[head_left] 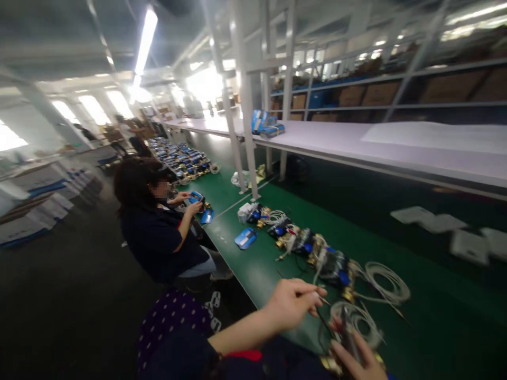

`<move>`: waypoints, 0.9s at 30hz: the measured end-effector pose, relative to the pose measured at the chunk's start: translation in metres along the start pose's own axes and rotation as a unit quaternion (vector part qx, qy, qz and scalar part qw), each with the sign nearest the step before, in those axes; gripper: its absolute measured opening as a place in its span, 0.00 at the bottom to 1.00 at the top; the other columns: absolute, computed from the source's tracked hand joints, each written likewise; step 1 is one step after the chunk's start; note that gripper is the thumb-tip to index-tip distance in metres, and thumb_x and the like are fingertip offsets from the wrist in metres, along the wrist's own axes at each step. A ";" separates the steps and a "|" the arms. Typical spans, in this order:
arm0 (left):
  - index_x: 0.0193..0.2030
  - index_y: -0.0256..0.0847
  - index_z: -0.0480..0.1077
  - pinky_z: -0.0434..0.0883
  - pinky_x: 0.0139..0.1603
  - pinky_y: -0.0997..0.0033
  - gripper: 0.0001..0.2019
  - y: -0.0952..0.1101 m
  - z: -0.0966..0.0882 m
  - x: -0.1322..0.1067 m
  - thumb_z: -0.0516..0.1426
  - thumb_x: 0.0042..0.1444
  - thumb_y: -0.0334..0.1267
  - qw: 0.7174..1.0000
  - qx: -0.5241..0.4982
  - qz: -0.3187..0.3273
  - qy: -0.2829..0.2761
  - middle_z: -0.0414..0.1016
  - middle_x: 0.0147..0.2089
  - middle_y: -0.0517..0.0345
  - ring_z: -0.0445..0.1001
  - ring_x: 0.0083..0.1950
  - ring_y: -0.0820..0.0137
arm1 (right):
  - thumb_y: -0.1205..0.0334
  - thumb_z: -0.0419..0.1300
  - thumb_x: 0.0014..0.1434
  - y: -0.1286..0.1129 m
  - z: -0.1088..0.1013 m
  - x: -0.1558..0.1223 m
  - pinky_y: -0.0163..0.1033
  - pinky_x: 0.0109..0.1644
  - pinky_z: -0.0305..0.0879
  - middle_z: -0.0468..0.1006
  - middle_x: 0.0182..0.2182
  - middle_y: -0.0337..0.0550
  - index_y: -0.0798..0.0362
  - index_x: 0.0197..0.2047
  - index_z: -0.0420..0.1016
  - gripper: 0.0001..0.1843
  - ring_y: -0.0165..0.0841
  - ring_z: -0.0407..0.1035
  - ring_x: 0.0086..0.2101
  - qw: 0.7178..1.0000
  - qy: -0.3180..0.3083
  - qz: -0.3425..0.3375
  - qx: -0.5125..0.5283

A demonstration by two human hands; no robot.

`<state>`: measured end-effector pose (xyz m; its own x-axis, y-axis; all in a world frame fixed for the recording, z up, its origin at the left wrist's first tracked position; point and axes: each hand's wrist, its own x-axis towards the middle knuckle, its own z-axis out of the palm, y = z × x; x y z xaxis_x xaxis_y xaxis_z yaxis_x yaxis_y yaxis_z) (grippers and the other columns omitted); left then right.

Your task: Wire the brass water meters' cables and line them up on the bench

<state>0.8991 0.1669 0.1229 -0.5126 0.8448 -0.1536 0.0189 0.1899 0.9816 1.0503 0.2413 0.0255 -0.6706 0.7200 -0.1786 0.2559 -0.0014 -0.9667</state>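
Observation:
My left hand [293, 302] is over the bench's near edge, thumb and fingers pinched on a thin dark cable [324, 320] whose tip sticks out past the fingertips. Lower right, my right hand [358, 356] is closed around a narrow dark tool [348, 335]; blur hides its exact kind. Between and below the hands, a brass fitting [331, 363] is partly covered. Just beyond them lies a coil of pale cable [358, 319]. Dark meter-like units with blue caps and brass ends, such as this meter [335, 266], stand in a row ahead.
Another coiled cable [388, 285] lies to the right on the green bench [237, 274]. A blue packet [245, 238] rests near the row. At left sits a co-worker [158, 232] handling a blue item. White posts [247, 105] and a raised shelf [325, 138] stand behind.

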 end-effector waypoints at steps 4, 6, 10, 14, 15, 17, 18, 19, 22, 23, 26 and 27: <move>0.38 0.29 0.75 0.67 0.28 0.74 0.20 0.006 -0.004 0.000 0.59 0.47 0.47 0.996 -0.058 -0.053 -0.033 0.74 0.28 0.53 0.65 0.22 0.77 | 0.43 0.62 0.45 -0.027 -0.009 -0.011 0.51 0.48 0.68 0.76 0.40 0.51 0.55 0.52 0.70 0.35 0.47 0.71 0.41 0.999 0.007 0.010 0.034; 0.36 0.30 0.73 0.66 0.27 0.75 0.21 0.009 -0.005 0.000 0.58 0.46 0.50 0.996 -0.049 -0.056 -0.055 0.73 0.26 0.54 0.64 0.22 0.77 | 0.46 0.61 0.49 -0.044 -0.011 -0.013 0.52 0.54 0.63 0.75 0.45 0.51 0.54 0.53 0.70 0.31 0.45 0.69 0.45 1.000 -0.007 -0.026 0.012; 0.34 0.32 0.71 0.63 0.26 0.76 0.18 0.015 -0.006 -0.001 0.54 0.50 0.48 0.995 0.028 -0.023 -0.091 0.70 0.24 0.58 0.63 0.23 0.76 | 0.49 0.58 0.54 -0.062 -0.012 -0.018 0.50 0.58 0.59 0.70 0.52 0.49 0.50 0.56 0.69 0.27 0.43 0.64 0.52 0.995 -0.043 -0.088 -0.027; 0.30 0.34 0.71 0.60 0.26 0.77 0.15 0.021 -0.006 -0.001 0.51 0.54 0.44 0.986 0.118 0.032 -0.110 0.68 0.23 0.60 0.63 0.24 0.75 | 0.49 0.58 0.56 -0.063 -0.015 -0.021 0.49 0.56 0.60 0.69 0.52 0.49 0.50 0.58 0.66 0.28 0.41 0.66 0.48 0.993 -0.064 -0.097 -0.020; 0.30 0.34 0.71 0.59 0.27 0.77 0.15 0.021 -0.007 0.000 0.50 0.54 0.44 0.984 0.132 0.043 -0.115 0.67 0.22 0.60 0.63 0.25 0.75 | 0.49 0.58 0.56 -0.062 -0.016 -0.021 0.48 0.57 0.59 0.69 0.52 0.49 0.50 0.58 0.66 0.28 0.41 0.66 0.49 0.993 -0.068 -0.099 -0.016; 0.29 0.34 0.71 0.59 0.27 0.76 0.15 0.022 -0.007 0.001 0.50 0.55 0.43 0.980 0.149 0.060 -0.122 0.67 0.22 0.61 0.63 0.25 0.75 | 0.49 0.58 0.56 -0.062 -0.018 -0.021 0.48 0.56 0.59 0.71 0.50 0.48 0.49 0.58 0.66 0.28 0.41 0.66 0.49 0.992 -0.082 -0.100 0.000; 0.29 0.34 0.70 0.59 0.27 0.76 0.14 0.022 -0.006 0.002 0.50 0.55 0.43 0.978 0.152 0.065 -0.126 0.66 0.23 0.61 0.63 0.26 0.75 | 0.48 0.58 0.56 -0.062 -0.018 -0.021 0.47 0.56 0.60 0.71 0.49 0.48 0.50 0.59 0.65 0.29 0.41 0.66 0.48 0.991 -0.092 -0.098 0.012; 0.29 0.34 0.70 0.59 0.27 0.76 0.14 0.022 -0.006 0.002 0.50 0.55 0.42 0.977 0.153 0.068 -0.129 0.66 0.23 0.61 0.62 0.26 0.75 | 0.48 0.58 0.56 -0.062 -0.019 -0.021 0.47 0.55 0.61 0.72 0.48 0.48 0.50 0.59 0.65 0.29 0.41 0.66 0.47 0.990 -0.103 -0.095 0.025; 0.29 0.35 0.70 0.59 0.28 0.77 0.13 0.022 -0.006 0.004 0.50 0.55 0.41 0.976 0.152 0.071 -0.141 0.67 0.24 0.61 0.62 0.26 0.75 | 0.46 0.58 0.55 -0.064 -0.019 -0.021 0.46 0.54 0.61 0.73 0.45 0.47 0.51 0.59 0.65 0.31 0.41 0.67 0.46 0.989 -0.113 -0.080 0.049; 0.29 0.35 0.71 0.60 0.29 0.77 0.13 0.022 -0.006 0.004 0.50 0.55 0.41 0.975 0.155 0.072 -0.144 0.68 0.24 0.61 0.63 0.27 0.75 | 0.45 0.58 0.55 -0.066 -0.019 -0.021 0.45 0.53 0.61 0.73 0.44 0.46 0.51 0.58 0.65 0.31 0.41 0.67 0.45 0.990 -0.109 -0.077 0.052; 0.29 0.35 0.71 0.62 0.31 0.76 0.13 0.023 -0.006 0.006 0.51 0.55 0.41 0.971 0.169 0.079 -0.149 0.70 0.26 0.59 0.65 0.29 0.73 | 0.43 0.58 0.54 -0.071 -0.018 -0.021 0.40 0.43 0.64 0.73 0.36 0.43 0.51 0.56 0.68 0.30 0.37 0.67 0.36 0.990 -0.104 -0.072 0.064; 0.29 0.35 0.71 0.63 0.32 0.75 0.13 0.023 -0.006 0.006 0.51 0.55 0.41 0.970 0.168 0.081 -0.154 0.72 0.27 0.58 0.67 0.30 0.72 | 0.43 0.57 0.54 -0.072 -0.018 -0.022 0.38 0.39 0.64 0.72 0.33 0.42 0.52 0.54 0.70 0.30 0.34 0.65 0.33 0.989 -0.106 -0.070 0.071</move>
<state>0.8915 0.1738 0.1454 -0.1987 0.9770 -0.0779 0.3839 0.1508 0.9110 1.0589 0.2383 0.1020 -0.8275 0.5582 -0.0606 0.0600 -0.0193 -0.9980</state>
